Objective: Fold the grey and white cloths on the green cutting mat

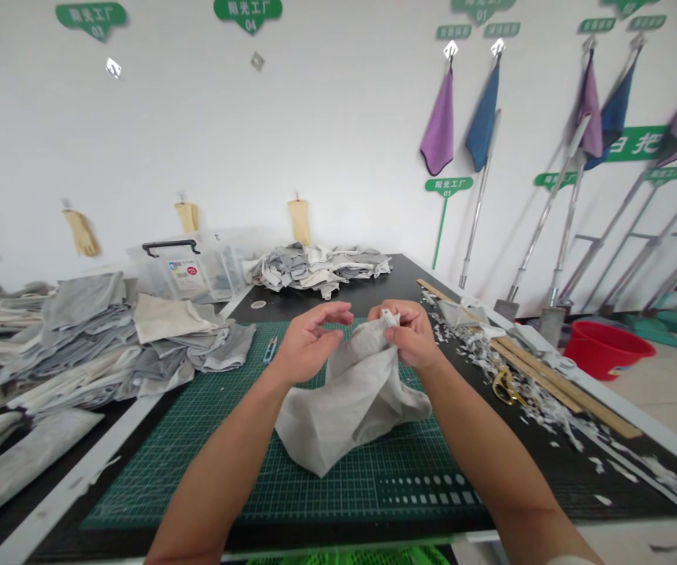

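A light grey piece of cloth (350, 404) hangs from my right hand (412, 333), its lower folds spread over the green cutting mat (209, 439). The fingers and thumb of that hand pinch a gathered corner at the top. My left hand (314, 337) is just left of the raised cloth, fingers curved and thumb apart, with nothing visible in its grip. Blue thread snips (271, 350) lie on the mat, left of my left hand.
Folded grey and cream cloths (88, 314) are piled at left. A clear plastic box (182, 271) and a heap of cloth pieces (320, 265) stand behind. On the right lie wooden rulers (550, 380), gold-handled scissors (507, 386) and white scraps; a red bucket (606, 349) is on the floor.
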`<state>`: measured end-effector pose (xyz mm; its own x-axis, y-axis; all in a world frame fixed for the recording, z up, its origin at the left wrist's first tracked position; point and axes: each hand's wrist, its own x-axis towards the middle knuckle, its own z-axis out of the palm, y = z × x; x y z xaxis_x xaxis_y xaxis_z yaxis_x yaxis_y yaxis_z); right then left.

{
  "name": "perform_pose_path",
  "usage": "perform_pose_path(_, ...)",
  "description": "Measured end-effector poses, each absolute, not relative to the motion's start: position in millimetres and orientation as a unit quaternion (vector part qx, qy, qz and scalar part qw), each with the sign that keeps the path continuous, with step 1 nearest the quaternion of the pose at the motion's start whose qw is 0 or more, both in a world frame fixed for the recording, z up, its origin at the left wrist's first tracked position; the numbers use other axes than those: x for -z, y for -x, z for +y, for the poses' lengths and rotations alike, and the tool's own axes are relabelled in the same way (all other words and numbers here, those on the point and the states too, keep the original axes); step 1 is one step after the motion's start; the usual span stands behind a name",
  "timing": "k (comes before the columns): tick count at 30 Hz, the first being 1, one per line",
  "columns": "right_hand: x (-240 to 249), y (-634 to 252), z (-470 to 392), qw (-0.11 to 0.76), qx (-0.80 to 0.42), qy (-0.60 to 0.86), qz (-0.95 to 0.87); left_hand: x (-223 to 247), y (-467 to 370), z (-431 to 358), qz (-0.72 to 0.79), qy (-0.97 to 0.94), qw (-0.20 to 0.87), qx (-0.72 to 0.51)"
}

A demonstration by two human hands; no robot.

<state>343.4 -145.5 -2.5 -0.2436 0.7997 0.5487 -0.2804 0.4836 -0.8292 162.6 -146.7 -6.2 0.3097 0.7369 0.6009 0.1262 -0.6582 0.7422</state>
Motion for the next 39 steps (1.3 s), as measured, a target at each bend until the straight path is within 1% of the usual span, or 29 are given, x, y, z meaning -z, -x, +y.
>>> perform_pose_path(2,1.9,-344.4,-145.8,0.579,-0.474,0.209,-0.629,6.5,-163.8,-147.4,0.276,-0.765,0.315,-0.489)
perform_pose_path(7,1.6,-345.7,-145.4,0.591,-0.482,0.188,-0.619,3.6,-165.3,-157.3,0.253,-0.826,0.3,-0.405)
perform_pose_path(12,-0.1,-347.1,-148.6,0.579,-0.482,0.204,-0.625,7.6,-160.0,-157.0,0.229,-0.799,0.388,-0.397)
perform_pose_path(17,0.2,-348.3,-148.0,0.515,-0.483,0.214,-0.675,9.1,-159.5,-155.7,0.23,-0.763,0.479,-0.369)
perform_pose_path(20,1.7,-351.4,-144.8,0.5,-0.476,0.201,-0.695,8.4,-163.9,-158.1,0.229,-0.735,0.522,-0.366)
perform_pose_path(25,2.4,-358.6,-142.1,0.495,-0.457,0.169,-0.719,11.1,-168.5,-162.1,0.222,-0.697,0.567,-0.379)
perform_pose_path(29,0.3,-359.2,-143.9,0.459,-0.447,0.179,-0.747,18.0,-168.1,-160.9,0.233,-0.692,0.584,-0.355)
perform_pose_path(32,-2.4,-356.3,-146.0,0.425,-0.44,0.2,-0.766,23.0,-169.2,-157.6,0.231,-0.697,0.58,-0.352)
perform_pose_path(34,-3.9,-354.7,-147.1,0.417,-0.425,0.204,-0.777,23.9,-170.7,-155.5,0.225,-0.709,0.556,-0.37)
perform_pose_path(36,-4.3,-354.7,-147.1,0.419,-0.408,0.201,-0.786,22.2,-171.9,-154.2,0.227,-0.735,0.501,-0.397)
perform_pose_path(39,-3.1,-358.1,-144.9,0.43,-0.399,0.195,-0.786,16.6,-172.7,-154.4,0.234,-0.774,0.378,-0.45)
